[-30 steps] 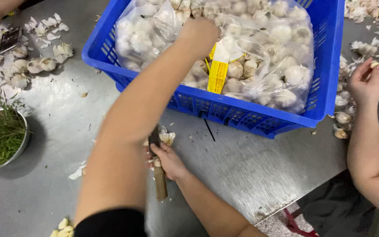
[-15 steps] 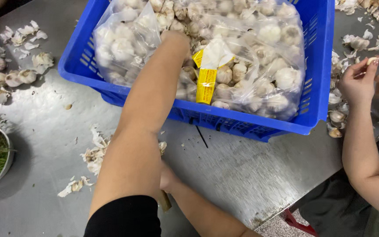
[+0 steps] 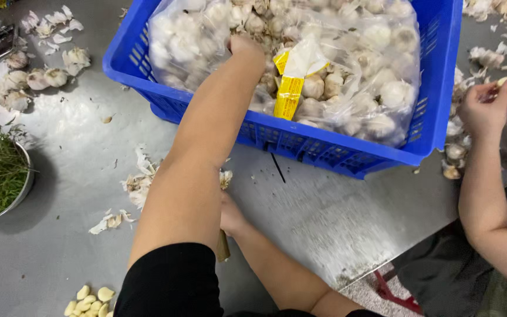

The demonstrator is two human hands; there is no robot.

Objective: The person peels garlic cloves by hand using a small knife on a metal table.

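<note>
A glossy, clear plastic bag [image 3: 347, 70] of papery-skinned garlic bulbs [image 3: 382, 91] is sitting inside the blue plastic crate [image 3: 441, 88] with latticed walls. Below the crate, the brushed metal table [image 3: 335, 217] is showing a dull, scuffed sheen. Left of the crate, a shiny steel bowl [image 3: 23, 188] is holding greens.

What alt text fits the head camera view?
The person's left hand reaches into a blue crate of bagged garlic bulbs, while the right hand grips a wooden handle on a steel table.
</note>
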